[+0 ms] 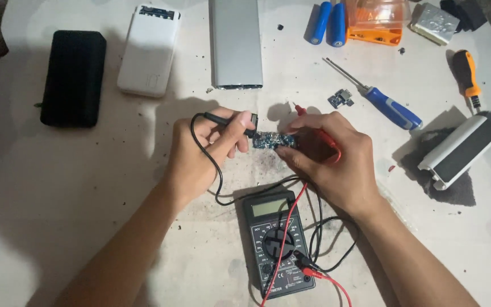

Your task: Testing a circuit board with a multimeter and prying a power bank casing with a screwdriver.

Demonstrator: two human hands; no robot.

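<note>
Two bare hands meet over a small blue circuit board (pixel 274 140) near the middle of the pale, grit-speckled table (pixel 86 187). Left hand (pixel 203 149) is curled around a black probe (pixel 228 120), fingers closed on its shaft, tip angled onto the board's left end. Right hand (pixel 333 156) pinches the board's right edge with its fingertips and also grips a red probe (pixel 313 126); whether the red tip touches the board is hard to tell, since the fingers cover it. Black and red leads (pixel 291 216) trail down to a dark multimeter (pixel 277 244) lying flat just below the hands, its pale screen toward them, the leads looping over its dial. Behind the hands, along the far edge: a black power bank (pixel 74 78), a white power bank (pixel 149 50) and a silver metal case (pixel 235 42), side by side but apart. Farther right lie two blue cylindrical cells (pixel 328 23) touching each other, an orange plastic box (pixel 376 23), a blue-handled screwdriver (pixel 390 107) with a tiny blue module (pixel 341 99) just beside its shaft, and an orange-handled tool (pixel 466 71).
</note>
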